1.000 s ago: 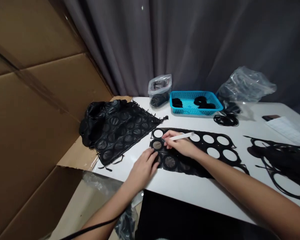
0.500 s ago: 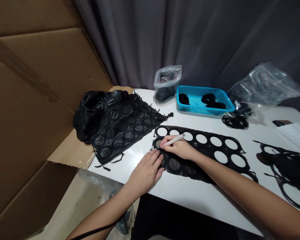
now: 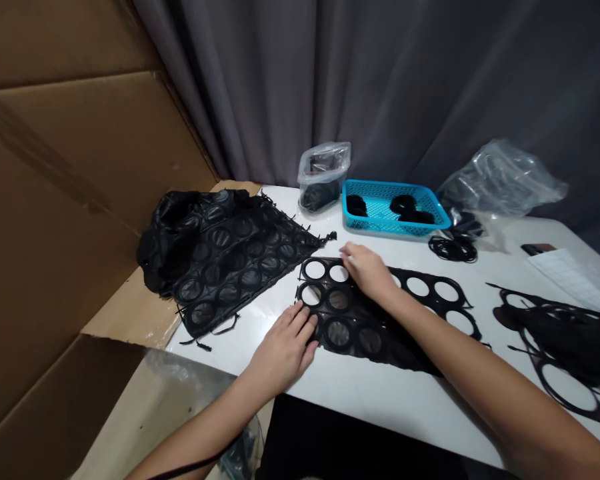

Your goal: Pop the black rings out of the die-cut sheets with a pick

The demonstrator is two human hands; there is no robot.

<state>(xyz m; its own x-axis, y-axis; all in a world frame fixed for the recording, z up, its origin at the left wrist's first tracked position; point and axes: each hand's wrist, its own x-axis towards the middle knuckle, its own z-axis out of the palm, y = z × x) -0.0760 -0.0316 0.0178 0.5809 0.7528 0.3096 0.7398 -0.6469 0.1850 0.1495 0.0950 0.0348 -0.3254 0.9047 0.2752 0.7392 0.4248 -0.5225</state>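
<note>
A black sheet (image 3: 395, 333) with rows of thick black rings lies on the white table in front of me. Some rings frame white round openings, while others, lower down, still hold dark see-through film. Flat across the sheet's lower left corner rests my left hand (image 3: 286, 343), its fingers stretched out. My right hand (image 3: 369, 272) is over the sheet's upper edge with fingers closed; what they hold, if anything, is hidden. To the left is a crumpled black ringed sheet (image 3: 235, 257) with frayed edges.
Behind the sheet stand a blue basket (image 3: 397, 230) with black pieces and a clear plastic bag (image 3: 325, 177). Black cords (image 3: 453, 249), another plastic bag (image 3: 505, 180), paper (image 3: 575, 273) and black scraps (image 3: 570, 340) are at the right. A cardboard wall (image 3: 80, 180) borders the left.
My right hand has moved up and right from the left end ring, and the white pen-shaped tool no longer shows. That ring's film is gone, leaving white. My left hand stays on the sheet.
</note>
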